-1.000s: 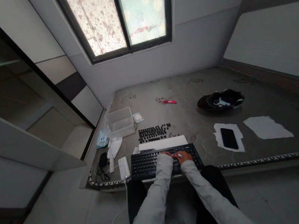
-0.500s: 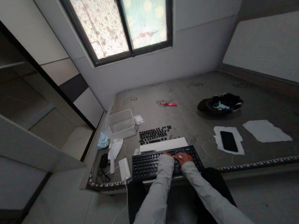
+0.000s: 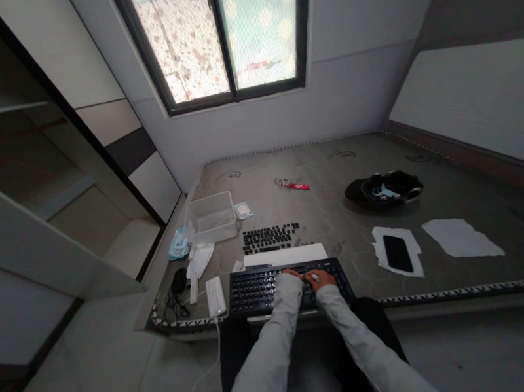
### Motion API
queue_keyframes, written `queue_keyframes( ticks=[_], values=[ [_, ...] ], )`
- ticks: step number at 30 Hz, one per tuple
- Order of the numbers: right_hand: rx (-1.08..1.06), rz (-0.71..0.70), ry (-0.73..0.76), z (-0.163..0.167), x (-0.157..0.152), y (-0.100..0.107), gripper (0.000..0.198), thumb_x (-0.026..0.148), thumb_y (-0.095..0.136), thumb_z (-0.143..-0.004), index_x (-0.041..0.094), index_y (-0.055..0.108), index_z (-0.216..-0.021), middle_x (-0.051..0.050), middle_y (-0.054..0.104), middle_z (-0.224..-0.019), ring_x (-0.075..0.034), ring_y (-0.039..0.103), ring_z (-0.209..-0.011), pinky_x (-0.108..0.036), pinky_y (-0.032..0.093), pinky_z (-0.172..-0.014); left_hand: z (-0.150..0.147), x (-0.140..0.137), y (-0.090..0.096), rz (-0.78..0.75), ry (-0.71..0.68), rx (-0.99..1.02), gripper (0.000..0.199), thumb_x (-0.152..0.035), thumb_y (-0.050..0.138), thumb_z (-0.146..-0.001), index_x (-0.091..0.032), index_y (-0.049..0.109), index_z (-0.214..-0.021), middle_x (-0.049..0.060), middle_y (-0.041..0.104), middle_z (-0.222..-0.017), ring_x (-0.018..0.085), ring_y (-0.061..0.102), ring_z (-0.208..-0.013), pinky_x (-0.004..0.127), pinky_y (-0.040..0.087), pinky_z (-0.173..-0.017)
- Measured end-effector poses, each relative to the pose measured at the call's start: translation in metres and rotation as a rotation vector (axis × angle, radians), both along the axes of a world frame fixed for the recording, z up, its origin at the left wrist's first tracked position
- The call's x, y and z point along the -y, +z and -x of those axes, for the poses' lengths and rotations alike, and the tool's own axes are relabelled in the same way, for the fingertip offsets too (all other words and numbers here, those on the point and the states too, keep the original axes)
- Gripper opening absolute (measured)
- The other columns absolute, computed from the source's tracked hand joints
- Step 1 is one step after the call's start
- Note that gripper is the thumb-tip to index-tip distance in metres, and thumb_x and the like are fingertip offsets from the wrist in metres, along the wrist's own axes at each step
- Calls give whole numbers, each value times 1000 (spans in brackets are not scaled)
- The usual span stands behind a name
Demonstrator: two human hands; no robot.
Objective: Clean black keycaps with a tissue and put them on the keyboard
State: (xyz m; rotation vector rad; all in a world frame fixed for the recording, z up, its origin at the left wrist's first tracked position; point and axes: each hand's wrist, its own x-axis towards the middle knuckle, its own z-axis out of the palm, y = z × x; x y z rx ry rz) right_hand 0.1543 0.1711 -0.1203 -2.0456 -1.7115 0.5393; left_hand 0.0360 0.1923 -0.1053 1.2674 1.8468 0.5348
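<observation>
one clear tub [image 3: 210, 217] sits beyond the keyboard [image 3: 261, 287], contents unclear.

dim room | daylight from window [image 3: 222, 30] | wide-angle edge distortion | slightly soft

A bare grey mattress [image 3: 334, 211] carries everything, its patterned edge running along the near side. At that edge lies a black keyboard [image 3: 257, 287], with a white board [image 3: 285, 256] just behind it and rows of loose black keycaps [image 3: 271, 237] beyond. Left of the keyboard sit a white adapter [image 3: 215, 295], a dark mouse [image 3: 178, 279] and a clear plastic tub [image 3: 209, 217] — the tub farther back. To the right, a black phone [image 3: 393, 253] rests on torn white paper [image 3: 415, 264]; another paper scrap [image 3: 460, 239] lies beside it. Farther back — a black cap [image 3: 383, 189] and a red wrapper [image 3: 294, 184].
</observation>
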Motion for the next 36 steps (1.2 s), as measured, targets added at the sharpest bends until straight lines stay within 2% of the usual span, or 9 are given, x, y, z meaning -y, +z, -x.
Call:
queue_keyframes(
  ticks=[8,13,18,22,25,28,31,33,36],
  values=[
    [45,47,169,-11,12,14,47,6,52,-75,29,69,-113,-5,67,-105,-17,64,-93,-25,48,-80,11,14,-28,-132,180,290,8,-22,59,-81,-15,59,-78,1,65,-70,9,60,-59,18,46,-49],
    [20,104,211,-11,24,13,55,1,56,-68,31,69,-112,-6,63,-104,-17,63,-85,-25,47,-73,15,28,-27,-156,247,385,10,-25,56,-81,-18,53,-73,-6,53,-60,6,50,-44,19,45,-44],
    [-155,30,172,-8,24,18,51,5,53,-72,27,67,-115,-7,64,-108,-19,63,-94,-29,47,-86,19,40,-15,-191,236,428,11,-29,58,-78,-19,54,-74,-4,57,-64,8,52,-45,21,45,-43],
    [-407,-82,157,-2,27,26,39,28,40,-88,19,61,-119,-11,65,-118,-22,61,-108,-33,48,-93,21,57,-2,-237,208,462,24,-35,63,-74,-19,59,-91,7,70,-87,16,66,-71,27,55,-62],
    [-587,-102,170,7,37,33,53,50,29,-91,15,62,-115,-13,71,-102,-22,68,-88,-32,55,-77,25,77,5,-330,85,701,58,-57,71,-61,-23,61,-106,12,68,-118,25,62,-109,34,52,-90],
    [-744,-100,184,15,52,44,67,65,24,-88,16,67,-106,-14,73,-94,-23,69,-82,-34,55,-73,35,96,9,-247,93,782,61,-71,71,-47,-22,69,-82,6,75,-83,22,69,-83,33,54,-79],
    [-826,-106,240,17,62,56,58,66,39,-84,19,71,-97,-13,72,-100,-25,66,-95,-38,51,-87,50,110,11,-198,167,722,55,-73,72,-40,-23,64,-59,-4,58,-48,13,56,-49,28,49,-56],
    [-745,-100,317,11,60,62,49,61,45,-84,21,72,-96,-11,71,-98,-25,65,-97,-39,49,-89,61,118,13,-212,200,706,55,-77,69,-39,-24,63,-52,-5,51,-43,12,50,-45,28,46,-52],
    [-559,-74,381,-11,33,62,43,54,45,-85,21,73,-91,-9,71,-93,-23,66,-91,-36,50,-84,76,131,21,-68,312,815,59,-79,68,-36,-29,71,-65,-1,59,-50,19,59,-53,36,51,-59]
  ],
)
